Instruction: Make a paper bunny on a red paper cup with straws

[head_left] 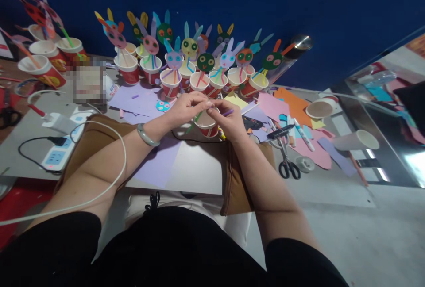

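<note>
While the left hand (189,109) and right hand (229,118) meet above the paper cup (209,131) on the desk (204,170), the right fingers clamp a purple strip (228,112); the left fingers' hold cannot be told. Shaping or fitting this strip appears underway; the next move likely calls for a steady pinch.

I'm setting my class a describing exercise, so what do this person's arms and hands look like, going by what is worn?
The left hand and right hand wear no gloves. A smooth, pale grey bangle circles the left wrist; the right wrist is bare. Plain black sleeves stop above the elbows.
</note>
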The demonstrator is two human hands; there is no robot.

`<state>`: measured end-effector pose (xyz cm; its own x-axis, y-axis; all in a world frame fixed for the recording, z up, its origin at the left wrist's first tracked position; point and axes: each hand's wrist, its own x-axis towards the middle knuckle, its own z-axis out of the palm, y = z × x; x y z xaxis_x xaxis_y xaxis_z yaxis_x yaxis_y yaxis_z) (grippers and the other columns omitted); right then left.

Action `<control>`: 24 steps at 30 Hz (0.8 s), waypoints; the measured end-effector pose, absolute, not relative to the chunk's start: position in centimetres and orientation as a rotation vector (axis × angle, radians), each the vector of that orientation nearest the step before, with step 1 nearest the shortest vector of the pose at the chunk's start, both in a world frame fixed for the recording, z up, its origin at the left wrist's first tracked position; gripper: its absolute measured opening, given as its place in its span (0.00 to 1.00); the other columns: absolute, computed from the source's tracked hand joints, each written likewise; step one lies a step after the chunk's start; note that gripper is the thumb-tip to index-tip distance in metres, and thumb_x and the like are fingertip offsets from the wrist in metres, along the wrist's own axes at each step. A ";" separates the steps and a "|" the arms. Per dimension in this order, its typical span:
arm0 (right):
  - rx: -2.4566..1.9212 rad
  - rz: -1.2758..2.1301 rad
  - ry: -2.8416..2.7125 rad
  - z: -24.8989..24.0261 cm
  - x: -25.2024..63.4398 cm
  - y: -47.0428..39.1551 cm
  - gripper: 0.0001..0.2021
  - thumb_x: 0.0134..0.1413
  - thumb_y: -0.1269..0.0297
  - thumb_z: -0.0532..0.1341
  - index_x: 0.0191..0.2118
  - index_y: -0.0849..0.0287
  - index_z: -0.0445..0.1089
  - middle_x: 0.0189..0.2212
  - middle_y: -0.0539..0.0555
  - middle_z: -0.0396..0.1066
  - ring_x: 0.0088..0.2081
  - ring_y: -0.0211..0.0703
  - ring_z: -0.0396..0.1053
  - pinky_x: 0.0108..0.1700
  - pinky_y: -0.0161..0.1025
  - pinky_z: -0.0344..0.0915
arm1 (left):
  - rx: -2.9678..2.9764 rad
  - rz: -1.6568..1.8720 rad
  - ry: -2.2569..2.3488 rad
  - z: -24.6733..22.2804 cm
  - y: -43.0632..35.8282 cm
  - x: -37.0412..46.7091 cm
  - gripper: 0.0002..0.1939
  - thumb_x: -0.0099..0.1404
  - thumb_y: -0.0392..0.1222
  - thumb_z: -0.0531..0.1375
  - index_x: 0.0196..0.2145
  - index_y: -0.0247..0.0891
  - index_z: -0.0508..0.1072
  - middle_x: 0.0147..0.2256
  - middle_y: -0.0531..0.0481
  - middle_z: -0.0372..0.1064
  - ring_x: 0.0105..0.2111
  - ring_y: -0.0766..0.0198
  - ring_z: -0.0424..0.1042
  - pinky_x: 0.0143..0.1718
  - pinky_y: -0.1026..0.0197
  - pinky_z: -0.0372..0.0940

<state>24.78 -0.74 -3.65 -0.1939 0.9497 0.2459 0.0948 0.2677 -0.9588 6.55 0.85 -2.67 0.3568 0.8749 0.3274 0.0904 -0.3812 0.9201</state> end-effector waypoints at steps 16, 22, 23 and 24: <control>-0.909 1.010 -1.551 -4.1 24.8 -0.6 0.18 0.45 0.44 0.74 0.32 0.55 0.81 0.42 0.57 0.81 0.48 0.50 0.78 0.54 0.48 0.71 | 1.573 1.343 0.728 -4.4 1.6 6.9 0.13 0.56 0.49 0.72 0.29 0.36 0.81 0.39 0.46 0.77 0.43 0.62 0.75 0.47 0.58 0.68; -0.897 1.012 -1.572 -4.5 24.9 -0.5 0.17 0.46 0.46 0.75 0.30 0.56 0.79 0.42 0.56 0.80 0.49 0.50 0.77 0.55 0.48 0.69 | 1.663 1.335 0.740 -4.0 0.9 7.0 0.09 0.59 0.46 0.71 0.29 0.38 0.82 0.37 0.48 0.75 0.44 0.61 0.74 0.51 0.56 0.67; -0.891 1.012 -1.577 -4.5 24.8 -0.5 0.18 0.47 0.46 0.74 0.28 0.56 0.78 0.42 0.56 0.80 0.48 0.49 0.77 0.54 0.47 0.69 | 1.678 1.331 0.747 -3.9 0.8 7.0 0.09 0.59 0.46 0.70 0.30 0.38 0.83 0.37 0.47 0.75 0.44 0.61 0.74 0.51 0.56 0.67; -0.888 1.009 -1.581 -4.4 24.8 -0.5 0.19 0.47 0.45 0.73 0.27 0.57 0.76 0.41 0.56 0.80 0.47 0.48 0.76 0.52 0.47 0.70 | 1.691 1.326 0.755 -3.8 0.7 7.0 0.10 0.60 0.47 0.70 0.32 0.38 0.83 0.38 0.47 0.75 0.44 0.61 0.74 0.51 0.56 0.67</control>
